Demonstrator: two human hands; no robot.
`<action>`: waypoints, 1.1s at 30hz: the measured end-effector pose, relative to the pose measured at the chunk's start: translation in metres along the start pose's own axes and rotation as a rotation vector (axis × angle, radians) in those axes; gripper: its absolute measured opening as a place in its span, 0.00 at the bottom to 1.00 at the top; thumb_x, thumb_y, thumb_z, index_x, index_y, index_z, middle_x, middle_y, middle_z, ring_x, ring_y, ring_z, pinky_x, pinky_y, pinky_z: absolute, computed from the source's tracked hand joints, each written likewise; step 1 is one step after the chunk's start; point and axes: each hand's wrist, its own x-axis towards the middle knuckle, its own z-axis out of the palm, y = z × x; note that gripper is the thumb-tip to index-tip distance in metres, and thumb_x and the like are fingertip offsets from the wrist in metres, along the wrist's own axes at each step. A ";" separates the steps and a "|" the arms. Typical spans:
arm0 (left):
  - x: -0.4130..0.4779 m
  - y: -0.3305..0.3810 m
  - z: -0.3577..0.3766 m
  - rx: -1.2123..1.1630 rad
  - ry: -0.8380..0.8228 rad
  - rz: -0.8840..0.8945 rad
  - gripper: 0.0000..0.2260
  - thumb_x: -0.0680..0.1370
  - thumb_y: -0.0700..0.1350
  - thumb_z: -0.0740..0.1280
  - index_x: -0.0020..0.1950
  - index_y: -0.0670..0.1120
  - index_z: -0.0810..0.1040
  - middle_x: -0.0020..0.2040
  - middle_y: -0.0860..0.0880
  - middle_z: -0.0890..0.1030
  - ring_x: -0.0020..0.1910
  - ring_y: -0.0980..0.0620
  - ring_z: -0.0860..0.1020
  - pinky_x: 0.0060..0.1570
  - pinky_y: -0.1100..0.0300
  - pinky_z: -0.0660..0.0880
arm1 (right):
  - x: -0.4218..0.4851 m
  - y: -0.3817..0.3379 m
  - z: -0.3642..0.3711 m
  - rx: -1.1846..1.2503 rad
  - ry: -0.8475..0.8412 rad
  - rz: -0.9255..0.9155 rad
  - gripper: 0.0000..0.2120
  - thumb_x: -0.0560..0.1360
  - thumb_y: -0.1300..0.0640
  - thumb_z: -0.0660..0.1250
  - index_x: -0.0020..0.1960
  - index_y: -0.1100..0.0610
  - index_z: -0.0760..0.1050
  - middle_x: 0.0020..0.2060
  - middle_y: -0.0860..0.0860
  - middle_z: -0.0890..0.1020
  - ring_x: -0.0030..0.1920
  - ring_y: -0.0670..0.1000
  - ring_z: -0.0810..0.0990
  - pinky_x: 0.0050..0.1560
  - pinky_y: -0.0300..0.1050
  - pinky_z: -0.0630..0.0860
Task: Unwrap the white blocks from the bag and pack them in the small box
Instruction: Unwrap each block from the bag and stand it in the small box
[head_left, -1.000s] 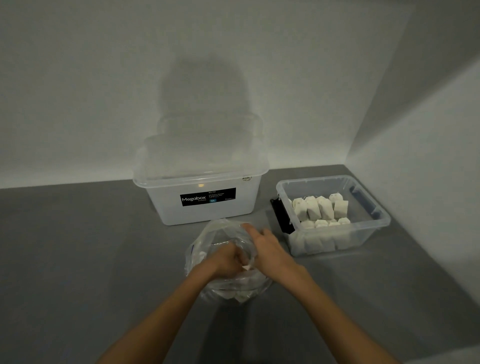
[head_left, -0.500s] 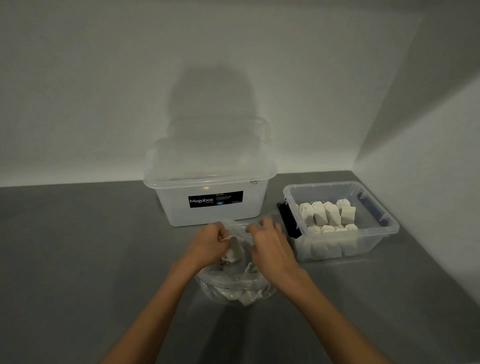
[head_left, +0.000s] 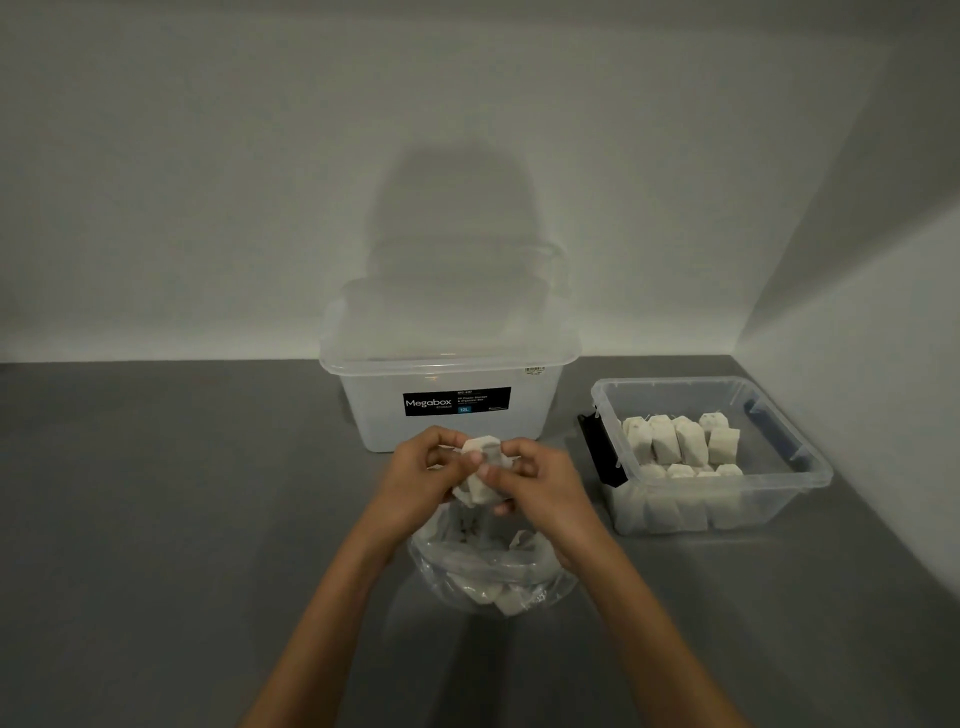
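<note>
Fingers (head_left: 435, 453) of the left hand (head_left: 415, 470) and of the right hand (head_left: 543, 486) curl inward from opposite sides and pinch a single white block (head_left: 480, 465) between them. This two-sided grip suits unwrapping, since one hand can steady the block while the other pulls at its covering. Motion blur hides whether any wrapper has come loose. The block is held in the air just above the open mouth of the clear bag (head_left: 493, 574), probably so that anything dropped falls back among the remaining blocks (head_left: 506, 603) at the bag's bottom. The bag rests on the counter (head_left: 182, 493), directly in front of the person. To the right, near the hands, stands the small box (head_left: 670, 383) with its lid off. Packed blocks (head_left: 675, 441) stand upright in rows toward its left and front, and its right side is unfilled, so packing is judged partly done. A large lidded box (head_left: 447, 364) stands behind the bag.
</note>
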 end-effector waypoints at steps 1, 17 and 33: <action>-0.002 0.002 0.000 -0.051 -0.023 -0.026 0.10 0.74 0.40 0.71 0.54 0.40 0.77 0.43 0.41 0.82 0.39 0.53 0.80 0.37 0.64 0.77 | -0.001 -0.001 -0.002 0.080 0.005 0.023 0.10 0.74 0.60 0.71 0.54 0.61 0.78 0.42 0.57 0.85 0.40 0.49 0.84 0.34 0.39 0.78; -0.012 -0.001 0.003 -0.236 0.010 -0.096 0.11 0.75 0.34 0.68 0.57 0.42 0.77 0.54 0.40 0.79 0.46 0.48 0.82 0.42 0.60 0.81 | -0.008 -0.003 -0.035 0.373 0.176 0.077 0.10 0.76 0.70 0.64 0.53 0.57 0.75 0.48 0.59 0.80 0.43 0.54 0.83 0.35 0.42 0.82; 0.003 0.020 0.003 0.238 -0.030 0.185 0.05 0.74 0.42 0.72 0.47 0.51 0.84 0.44 0.54 0.84 0.43 0.56 0.81 0.48 0.60 0.78 | -0.010 -0.009 -0.047 0.028 0.253 -0.029 0.05 0.75 0.56 0.69 0.48 0.54 0.84 0.39 0.49 0.84 0.38 0.45 0.79 0.33 0.31 0.73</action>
